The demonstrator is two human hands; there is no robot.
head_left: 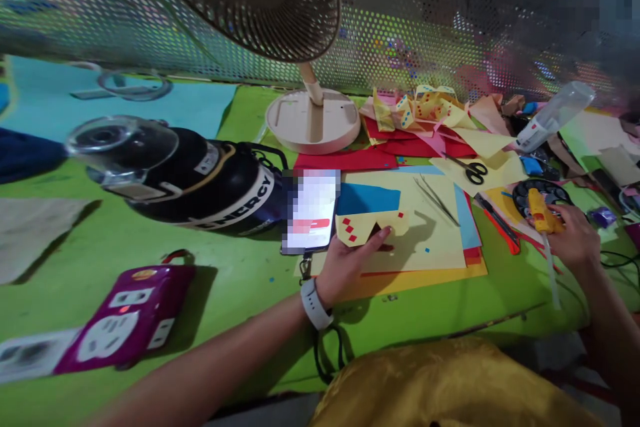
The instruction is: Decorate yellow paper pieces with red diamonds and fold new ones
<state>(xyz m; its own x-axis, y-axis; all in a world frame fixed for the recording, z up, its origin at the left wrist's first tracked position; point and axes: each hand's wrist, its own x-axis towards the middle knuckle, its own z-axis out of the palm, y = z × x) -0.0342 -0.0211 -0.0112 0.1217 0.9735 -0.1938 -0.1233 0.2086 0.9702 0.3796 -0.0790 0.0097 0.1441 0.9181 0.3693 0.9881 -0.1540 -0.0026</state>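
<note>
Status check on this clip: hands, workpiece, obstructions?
Left hand gripping yellow paper piece. Right hand holding glue gun. Phone close beside left hand.

text: "NERGY" | white letters | on: black bottle [215,180] side

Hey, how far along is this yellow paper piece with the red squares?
Done: the yellow paper piece is cut out and carries red squares. In hand: the left hand holds it; the right hand grips a glue gun. Left: probably gluing, with loose coloured sheets lying underneath.
</note>
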